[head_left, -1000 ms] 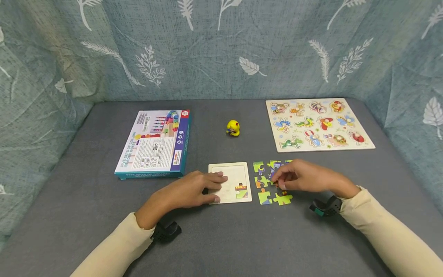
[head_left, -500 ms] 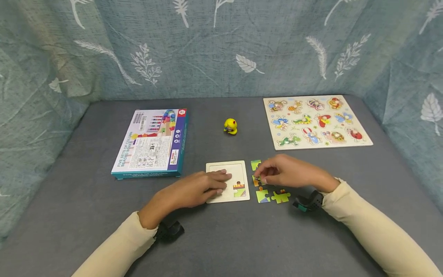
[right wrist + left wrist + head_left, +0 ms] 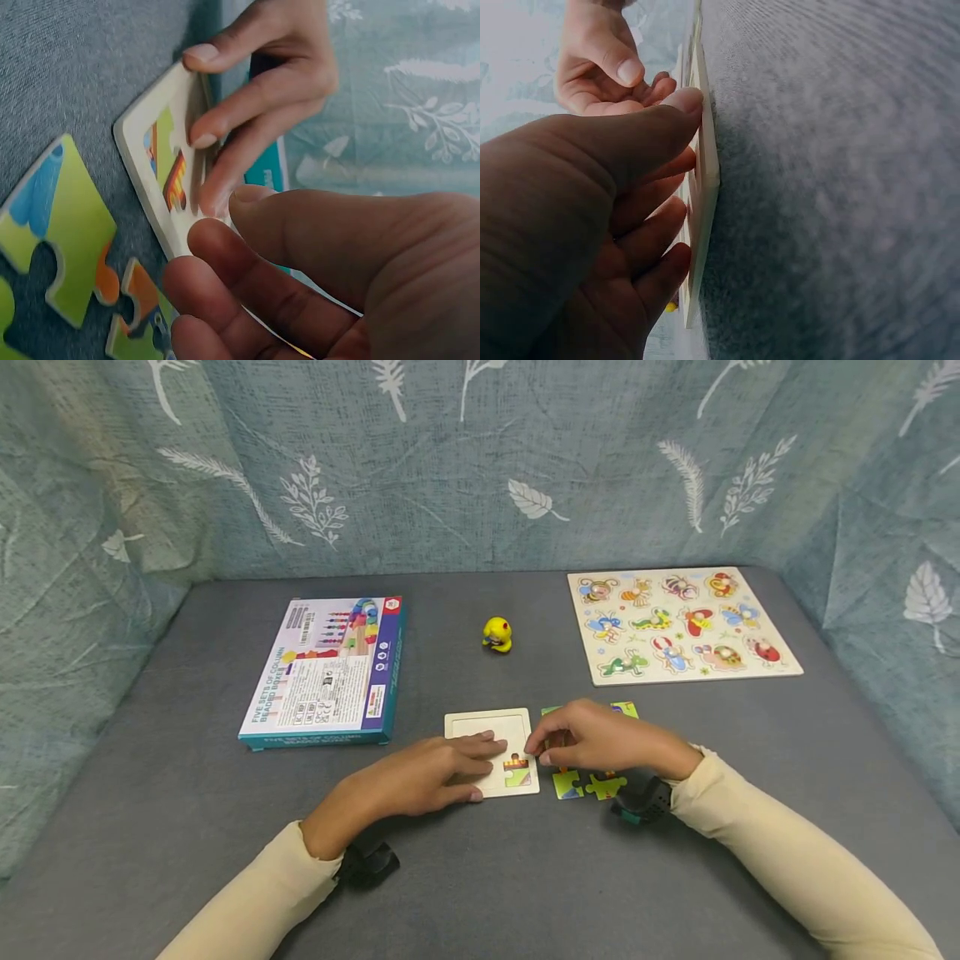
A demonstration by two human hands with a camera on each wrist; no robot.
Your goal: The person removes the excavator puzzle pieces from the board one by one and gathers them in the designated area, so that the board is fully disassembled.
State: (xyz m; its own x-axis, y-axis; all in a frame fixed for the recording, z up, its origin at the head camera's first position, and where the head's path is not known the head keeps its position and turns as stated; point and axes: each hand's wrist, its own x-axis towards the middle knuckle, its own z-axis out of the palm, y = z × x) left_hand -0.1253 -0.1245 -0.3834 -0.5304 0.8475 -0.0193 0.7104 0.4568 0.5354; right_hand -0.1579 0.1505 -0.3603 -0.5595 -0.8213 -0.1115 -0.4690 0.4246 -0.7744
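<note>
A small square wooden puzzle tray [image 3: 487, 722] lies in front of me, with a joined bit of green and red-yellow jigsaw [image 3: 517, 774] in its near right corner. My left hand [image 3: 427, 777] rests on the tray's left part, fingers spread. Over the tray's right edge hovers my right hand [image 3: 596, 737], thumb and fingers bent close together. No piece shows between its fingertips in the right wrist view; whether one is hidden there I cannot tell. Under and beside that hand lie several loose jigsaw pieces [image 3: 567, 785], green with orange and blue, partly covered by it.
A boxed bead set [image 3: 322, 668] lies at the left. A yellow toy duck [image 3: 497, 634] stands behind the tray. An insect peg puzzle board [image 3: 682, 627] lies at the back right. A patterned blue-green curtain [image 3: 465, 468] hangs behind the grey table.
My right hand has moved left from the loose pieces to the tray's right edge. The left hand has slid slightly right over the tray. The view has shifted a little.
</note>
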